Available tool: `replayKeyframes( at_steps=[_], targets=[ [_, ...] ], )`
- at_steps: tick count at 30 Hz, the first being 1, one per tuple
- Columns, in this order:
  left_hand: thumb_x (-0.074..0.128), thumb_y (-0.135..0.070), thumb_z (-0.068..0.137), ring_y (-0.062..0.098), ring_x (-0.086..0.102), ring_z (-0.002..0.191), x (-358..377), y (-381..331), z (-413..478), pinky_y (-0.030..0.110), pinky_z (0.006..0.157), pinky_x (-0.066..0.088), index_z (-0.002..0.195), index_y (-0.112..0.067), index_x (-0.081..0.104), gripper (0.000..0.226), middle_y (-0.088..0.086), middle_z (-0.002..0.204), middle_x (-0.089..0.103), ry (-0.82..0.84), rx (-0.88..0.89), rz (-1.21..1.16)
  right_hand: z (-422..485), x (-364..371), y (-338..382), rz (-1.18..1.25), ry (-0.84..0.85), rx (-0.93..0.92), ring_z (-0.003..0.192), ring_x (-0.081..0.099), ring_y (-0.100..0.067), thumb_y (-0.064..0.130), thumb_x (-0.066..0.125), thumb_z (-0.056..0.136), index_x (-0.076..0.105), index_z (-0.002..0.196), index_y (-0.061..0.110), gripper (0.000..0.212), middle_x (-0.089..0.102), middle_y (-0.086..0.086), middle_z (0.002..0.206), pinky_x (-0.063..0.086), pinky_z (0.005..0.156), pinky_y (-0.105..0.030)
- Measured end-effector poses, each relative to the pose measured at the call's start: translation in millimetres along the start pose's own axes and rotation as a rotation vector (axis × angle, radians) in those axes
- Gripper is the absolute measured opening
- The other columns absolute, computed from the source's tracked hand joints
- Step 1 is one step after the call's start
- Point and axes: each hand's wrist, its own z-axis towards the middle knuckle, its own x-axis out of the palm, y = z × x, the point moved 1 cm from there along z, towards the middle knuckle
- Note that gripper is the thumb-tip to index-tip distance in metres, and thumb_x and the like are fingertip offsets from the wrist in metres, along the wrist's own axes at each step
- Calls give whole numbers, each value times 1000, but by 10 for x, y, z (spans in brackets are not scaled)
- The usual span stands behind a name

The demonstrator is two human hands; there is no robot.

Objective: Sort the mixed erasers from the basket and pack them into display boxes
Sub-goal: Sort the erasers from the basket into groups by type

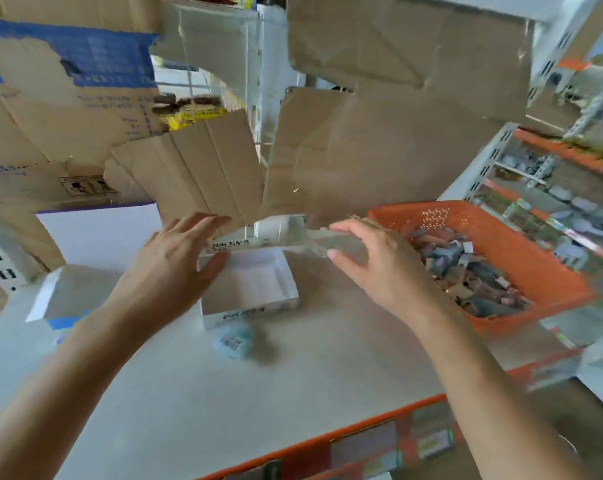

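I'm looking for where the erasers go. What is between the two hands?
In the head view, an open white display box sits between the left hand and the right hand, which holds clear plastic.

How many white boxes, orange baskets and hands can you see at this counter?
White boxes: 2
Orange baskets: 1
Hands: 2
Total: 5
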Motion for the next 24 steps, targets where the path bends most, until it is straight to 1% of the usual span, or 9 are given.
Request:
replayKeyframes(
  at_steps=[3,7,9,11,13,17,19,22,24],
  targets=[
    [37,-47,83,28,56,107,192,-377,247,43,88,47,125,-22,53,52,0,121,58,-3,46,-27,-5,-307,-428,-30,-14,36,104,57,-15,25,64,85,62,115,19,31,62,3,114,36,83,-19],
    [43,-42,88,27,56,106,458,-902,538,37,87,43,124,-22,54,43,-3,122,57,-4,80,-59,6,-667,-998,-32,1,72,106,56,-13,23,61,87,61,116,22,29,60,8,115,42,90,-29],
    [34,-49,83,25,56,104,581,-1162,673,35,88,44,123,-20,55,54,-3,121,57,8,99,-87,14,-821,-1277,-42,54,94,103,55,-10,22,59,89,59,118,24,29,56,14,112,41,82,-24],
    [31,-49,80,23,56,103,723,-1392,803,32,89,43,122,-19,56,58,-3,118,58,21,116,-115,39,-946,-1548,-56,104,110,108,53,-11,22,57,90,57,120,26,30,56,12,118,42,82,-26],
    [32,-48,81,21,56,103,867,-1607,922,28,90,40,120,-20,57,54,-3,117,58,38,127,-128,72,-1039,-1800,-70,138,114,113,53,-12,21,58,90,56,122,26,33,56,9,125,42,86,-27],
    [34,-47,82,21,57,104,1113,-1974,1107,30,88,43,119,-20,58,51,-2,117,58,68,131,-103,139,-1168,-2224,-53,214,86,116,53,-12,19,57,91,53,127,27,37,56,6,127,41,90,-26],
    [40,-41,84,21,57,106,1230,-2123,1187,29,87,42,120,-19,58,46,-1,119,58,84,115,-82,171,-1197,-2398,-55,266,66,117,52,-10,20,56,92,51,130,28,39,54,8,130,39,91,-23],
    [48,-31,92,19,52,114,1391,-2273,1296,30,92,42,125,-21,55,35,-2,126,54,131,78,-52,271,-1163,-2613,-42,349,48,113,55,-10,22,57,91,48,132,27,42,53,7,133,42,91,-25],
    [50,-30,93,16,47,119,1469,-2321,1358,29,96,38,128,-22,51,36,-3,130,50,175,51,-18,376,-1108,-2694,-39,411,29,113,54,-11,23,59,90,49,132,24,44,52,5,134,41,89,-24]
  ],
)
